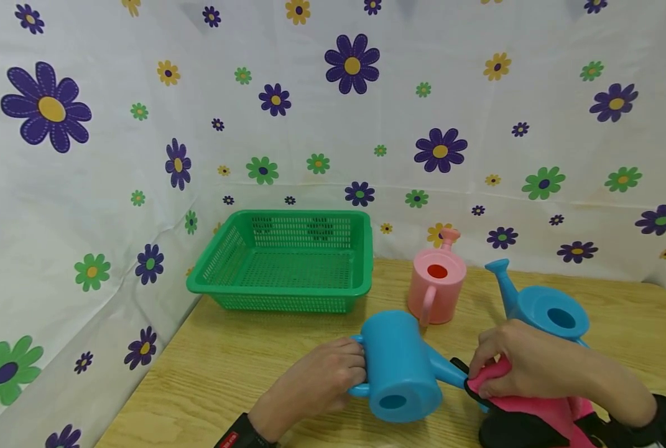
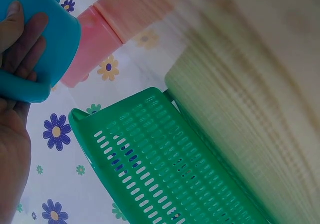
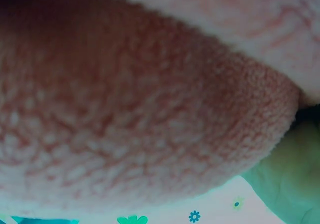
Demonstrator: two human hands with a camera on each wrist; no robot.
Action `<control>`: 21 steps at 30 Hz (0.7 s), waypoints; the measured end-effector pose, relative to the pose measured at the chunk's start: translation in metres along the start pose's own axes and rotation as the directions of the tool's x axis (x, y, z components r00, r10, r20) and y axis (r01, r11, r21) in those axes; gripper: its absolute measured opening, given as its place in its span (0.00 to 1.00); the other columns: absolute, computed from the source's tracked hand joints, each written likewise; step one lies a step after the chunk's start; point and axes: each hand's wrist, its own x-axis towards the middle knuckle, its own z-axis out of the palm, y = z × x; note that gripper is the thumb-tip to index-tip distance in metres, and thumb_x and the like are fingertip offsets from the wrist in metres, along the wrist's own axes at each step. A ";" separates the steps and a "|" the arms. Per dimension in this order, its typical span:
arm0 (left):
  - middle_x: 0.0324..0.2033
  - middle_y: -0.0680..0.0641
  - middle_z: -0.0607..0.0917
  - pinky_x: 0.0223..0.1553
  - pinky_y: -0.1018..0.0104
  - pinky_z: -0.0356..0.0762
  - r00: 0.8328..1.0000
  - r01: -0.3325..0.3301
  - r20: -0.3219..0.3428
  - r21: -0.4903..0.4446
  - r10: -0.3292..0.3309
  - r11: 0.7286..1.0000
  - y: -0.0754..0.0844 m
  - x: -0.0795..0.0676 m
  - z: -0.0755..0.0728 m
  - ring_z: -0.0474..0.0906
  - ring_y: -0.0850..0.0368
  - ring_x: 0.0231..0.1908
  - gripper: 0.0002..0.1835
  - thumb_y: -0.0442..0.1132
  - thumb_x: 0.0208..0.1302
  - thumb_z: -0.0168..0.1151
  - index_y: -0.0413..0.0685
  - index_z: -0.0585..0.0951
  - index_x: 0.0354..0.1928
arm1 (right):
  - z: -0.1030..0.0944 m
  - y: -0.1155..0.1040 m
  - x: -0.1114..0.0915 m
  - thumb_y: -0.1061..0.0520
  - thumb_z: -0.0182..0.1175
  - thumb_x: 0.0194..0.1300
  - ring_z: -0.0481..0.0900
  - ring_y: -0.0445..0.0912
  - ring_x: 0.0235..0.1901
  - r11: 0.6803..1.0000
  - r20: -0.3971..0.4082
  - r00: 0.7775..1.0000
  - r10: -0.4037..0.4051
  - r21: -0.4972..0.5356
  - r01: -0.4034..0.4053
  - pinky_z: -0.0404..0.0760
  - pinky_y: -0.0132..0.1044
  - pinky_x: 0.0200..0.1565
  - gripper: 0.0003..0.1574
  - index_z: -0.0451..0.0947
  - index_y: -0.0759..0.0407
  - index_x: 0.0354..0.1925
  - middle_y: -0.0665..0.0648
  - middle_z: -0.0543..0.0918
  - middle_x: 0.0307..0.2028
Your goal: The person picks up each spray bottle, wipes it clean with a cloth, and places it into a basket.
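My left hand grips the handle of a blue watering can, which is tipped with its spout pointing right. In the left wrist view, fingers and thumb curl round that handle. A pink cloth with black edging is pinched in my right hand. The cloth lies over the spout's end and hides most of its sprinkler head. Fuzzy pink fabric fills most of the right wrist view.
A green slotted basket stands at the back left of the wooden table. Right of it is an upright pink watering can. Another blue watering can stands behind my right hand. A flower-patterned sheet hangs behind.
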 end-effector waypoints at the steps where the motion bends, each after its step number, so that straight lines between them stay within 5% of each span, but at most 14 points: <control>1: 0.23 0.57 0.78 0.49 0.66 0.76 1.000 -0.001 0.000 -0.004 0.000 1.000 0.000 0.000 0.000 0.70 0.60 0.35 0.15 0.25 0.37 0.64 0.53 0.72 0.19 | 0.000 -0.001 0.000 0.39 0.69 0.54 0.76 0.36 0.32 1.000 0.002 1.000 0.007 0.000 -0.007 0.83 0.30 0.29 0.14 0.86 0.39 0.39 0.38 0.82 0.32; 7: 0.21 0.57 0.76 0.44 0.67 0.75 1.000 -0.009 -0.016 -0.019 0.008 1.000 0.001 0.001 0.000 0.68 0.60 0.32 0.16 0.24 0.38 0.64 0.53 0.71 0.18 | 0.000 -0.005 0.002 0.41 0.70 0.54 0.76 0.35 0.33 1.000 0.019 0.999 0.028 0.000 -0.028 0.84 0.31 0.31 0.12 0.86 0.39 0.38 0.38 0.82 0.33; 21: 0.21 0.57 0.77 0.43 0.68 0.75 0.996 -0.070 -0.048 0.016 0.070 0.997 0.010 0.008 0.001 0.68 0.60 0.32 0.15 0.25 0.43 0.65 0.54 0.73 0.18 | 0.008 -0.006 0.012 0.43 0.70 0.55 0.78 0.32 0.33 0.997 -0.022 0.998 -0.061 -0.038 0.060 0.86 0.34 0.34 0.12 0.86 0.40 0.39 0.38 0.84 0.33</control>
